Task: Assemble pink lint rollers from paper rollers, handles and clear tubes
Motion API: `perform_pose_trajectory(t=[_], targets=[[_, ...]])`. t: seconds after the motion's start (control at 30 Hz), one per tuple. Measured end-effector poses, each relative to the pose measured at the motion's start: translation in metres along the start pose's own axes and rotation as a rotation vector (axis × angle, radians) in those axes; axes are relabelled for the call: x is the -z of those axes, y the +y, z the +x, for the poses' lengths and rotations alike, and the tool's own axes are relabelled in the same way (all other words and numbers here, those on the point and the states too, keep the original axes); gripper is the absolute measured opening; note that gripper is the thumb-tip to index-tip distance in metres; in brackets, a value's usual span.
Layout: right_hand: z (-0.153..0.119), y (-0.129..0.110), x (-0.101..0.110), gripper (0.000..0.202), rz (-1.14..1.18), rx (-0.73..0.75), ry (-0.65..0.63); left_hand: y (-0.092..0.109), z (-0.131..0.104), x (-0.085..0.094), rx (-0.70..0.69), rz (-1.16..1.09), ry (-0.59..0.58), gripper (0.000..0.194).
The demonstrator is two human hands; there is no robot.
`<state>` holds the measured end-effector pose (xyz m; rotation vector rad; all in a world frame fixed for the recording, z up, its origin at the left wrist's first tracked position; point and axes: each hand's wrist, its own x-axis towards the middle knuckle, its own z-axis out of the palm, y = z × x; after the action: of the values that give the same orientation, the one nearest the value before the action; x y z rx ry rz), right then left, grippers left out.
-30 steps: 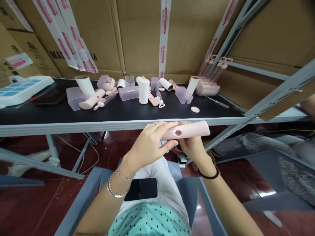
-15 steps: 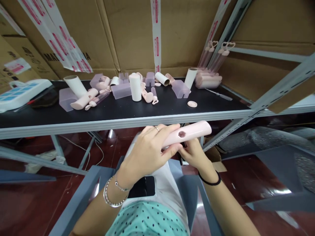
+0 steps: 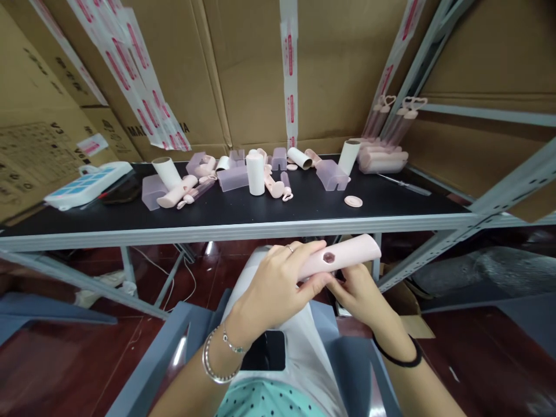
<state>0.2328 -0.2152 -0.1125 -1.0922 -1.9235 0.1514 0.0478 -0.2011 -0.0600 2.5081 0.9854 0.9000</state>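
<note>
tube [image 3: 354, 255] w/ side hole in l hand [image 3: 270, 289], off near edge of table [image 3: 304, 209], r of ctr
l hand clamped on l end; r hand [image 3: 365, 296] close below, can't tell its grip. prob mid-handling; next move calls for steady l hold.

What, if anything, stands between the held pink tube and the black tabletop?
The metal front rail lies between the pink tube and black tabletop; whether the tube sits above it, I cannot tell.

black shelf bearing scattered pink parts
</note>
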Motion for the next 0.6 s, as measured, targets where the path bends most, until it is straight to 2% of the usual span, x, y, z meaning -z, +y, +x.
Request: perform_pose_trajectory(t=[0.23,0.33,0.43,0.53,0.6], targets=[[-0.004,0.005,-0.005,0.019,-0.061,-0.021,-0.039,-0.005,-0.009,0.000,0.050,-0.014,-0.025,0.042],[-0.005,0.000,-0.012,0.019,-0.046,-0.045,-0.118,-0.008,-0.013,-0.001,0.073,0.028,-0.059,0.047],[-0.004,-0.009,-0.014,0.023,-0.059,-0.070,-0.221,-0.015,-0.019,-0.001,0.082,0.030,-0.054,0.039],[0.004,-0.014,-0.001,0.026,-0.067,-0.019,-0.257,-0.027,-0.019,0.011,0.108,-0.021,-0.010,0.028],[0.017,-0.005,0.020,0.029,-0.094,0.004,-0.113,-0.037,-0.009,0.027,0.111,-0.016,0.015,0.028]])
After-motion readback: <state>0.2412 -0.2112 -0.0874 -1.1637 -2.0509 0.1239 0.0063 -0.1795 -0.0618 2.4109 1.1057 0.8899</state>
